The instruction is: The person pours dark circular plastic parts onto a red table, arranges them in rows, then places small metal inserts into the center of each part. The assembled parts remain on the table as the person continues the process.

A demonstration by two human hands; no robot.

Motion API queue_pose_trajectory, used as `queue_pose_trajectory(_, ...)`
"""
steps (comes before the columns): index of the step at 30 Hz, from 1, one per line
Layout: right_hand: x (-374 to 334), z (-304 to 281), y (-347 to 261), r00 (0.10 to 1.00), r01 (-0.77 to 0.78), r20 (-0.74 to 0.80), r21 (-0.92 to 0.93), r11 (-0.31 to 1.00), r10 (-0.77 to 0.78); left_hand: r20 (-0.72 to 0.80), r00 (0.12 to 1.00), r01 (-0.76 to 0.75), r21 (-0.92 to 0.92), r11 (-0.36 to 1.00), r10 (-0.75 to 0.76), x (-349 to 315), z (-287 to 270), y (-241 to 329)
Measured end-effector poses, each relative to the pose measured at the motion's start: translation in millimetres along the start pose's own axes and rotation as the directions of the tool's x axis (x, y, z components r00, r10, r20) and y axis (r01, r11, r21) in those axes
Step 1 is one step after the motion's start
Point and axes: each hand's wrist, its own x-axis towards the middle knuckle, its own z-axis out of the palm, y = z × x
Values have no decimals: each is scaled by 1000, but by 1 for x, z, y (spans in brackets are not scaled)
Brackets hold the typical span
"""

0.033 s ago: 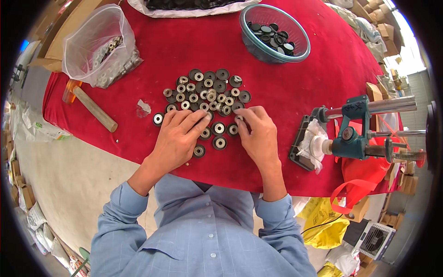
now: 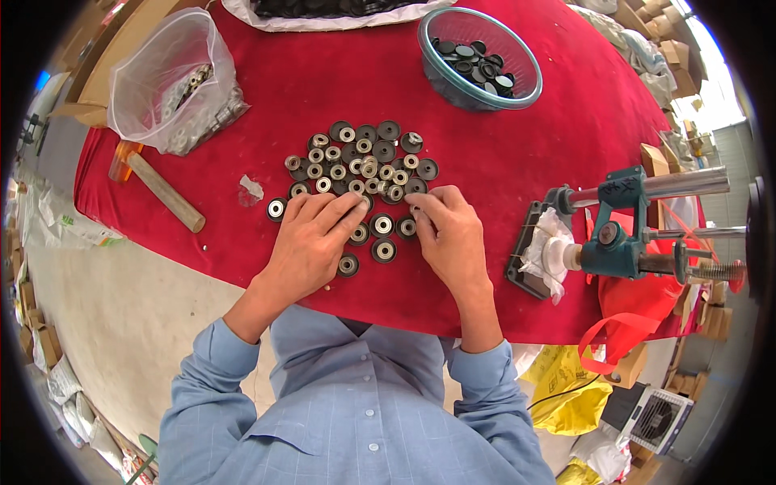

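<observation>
At the far left I see a clear plastic bag (image 2: 174, 85) of small metal parts slumped on the red cloth (image 2: 566, 121), and just below it a wooden-handled hammer (image 2: 162, 191) lying at the cloth's edge. A scrap of clear film (image 2: 250, 190) sits between the hammer and the work.

In the middle lies a cluster of small round discs (image 2: 360, 162), dark rims with pale metal centres, packed flat and touching one another. My left hand (image 2: 311, 242) rests palm down on the near edge of that cluster, fingers spread and nearly flat over several discs; I cannot tell whether it actually grips one. A few loose discs lie between the two hands. My right hand (image 2: 453, 234) is just beside it, fingers curled inward at the cluster's near right edge; it seems to pinch something small, but the fingertips hide it.

Further right and up stands a glass bowl (image 2: 481, 61) with black discs inside, and at the right edge a teal hand press (image 2: 622, 234) is clamped over the cloth.

The risk I judge here: the discs are round and loose, so a sweeping finger could scatter them or roll one off the near edge. Pieces under my left palm could also be dragged out of order.
</observation>
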Motion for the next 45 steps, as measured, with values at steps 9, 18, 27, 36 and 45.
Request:
queue_pose_trajectory(9, -6, -9, 5, 996, 84, 28, -11, 996, -84, 36, 998, -43, 56, 998, 41, -2, -2, 0)
queue_pose_trajectory(18, 19, 5, 10, 990, 20, -143, 75, 997, -9, 74, 996, -43, 32, 999, 40, -1, -3, 2)
queue_pose_trajectory(27, 18, 14, 11, 974, 170, -138, -79, 982, -179, 52, 998, -26, 35, 999, 24, -1, -2, 0)
queue_pose_trajectory(36, -10, 16, -1, 979, 144, -81, -376, 915, -187, 44, 998, -41, 62, 997, 38, -2, -1, 4)
queue_pose_trajectory(45, 10, 10, -5, 976, 86, -164, -301, 950, -140, 68, 997, -31, 49, 998, 28, 0, -4, 4)
